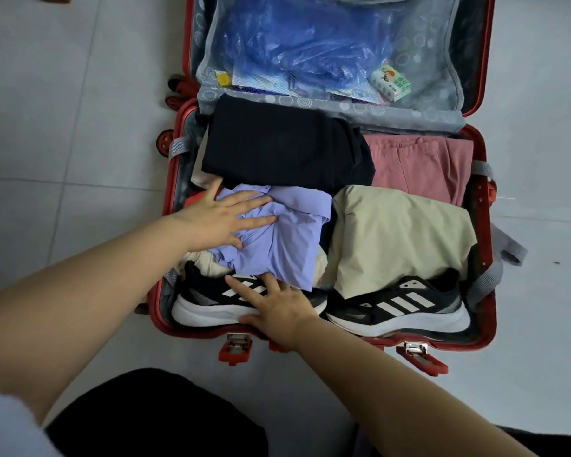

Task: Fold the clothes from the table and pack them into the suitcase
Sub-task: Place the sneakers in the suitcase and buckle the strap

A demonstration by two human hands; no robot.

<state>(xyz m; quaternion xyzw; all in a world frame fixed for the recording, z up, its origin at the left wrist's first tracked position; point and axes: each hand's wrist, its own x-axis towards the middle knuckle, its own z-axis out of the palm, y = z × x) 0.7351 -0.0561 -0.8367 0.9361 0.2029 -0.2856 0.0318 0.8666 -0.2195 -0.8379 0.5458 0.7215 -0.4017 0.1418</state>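
1. As the person leans over the open red hard-shell suitcase (169, 186) on the pale tiled floor (63, 127), the crumpled lavender cotton shirt (287, 239) already lies inside it, in the near-left part of the lower half.
2. The left hand (223, 222) lies flat on the shirt's left end, fingers straight and spread, pointing right. Its grip is fully open: it presses the cloth and holds nothing.
3. The right hand (274, 308) rests on the black-and-white striped sneaker (205, 301) along the near wall, fingers spread and reaching away from the person, thumb down by the white sole. Its grip is open too, closed round nothing.
4. The shirt stretches rightward from under the left palm, and its long axis slants from far-left to near-right, with one loose corner pointing at the near wall and draped onto the sneaker.
5. The left hand is therefore the nearer one, already on the cloth; the right fingertips sit just beside the shirt's near edge.
6. My guess is that the next move is smoothing or tucking that loose corner, and the right hand is better placed for it.
7. The shirt touches a folded black garment (284, 146) on its far side, and a folded beige garment (399, 232) lies just to its right.
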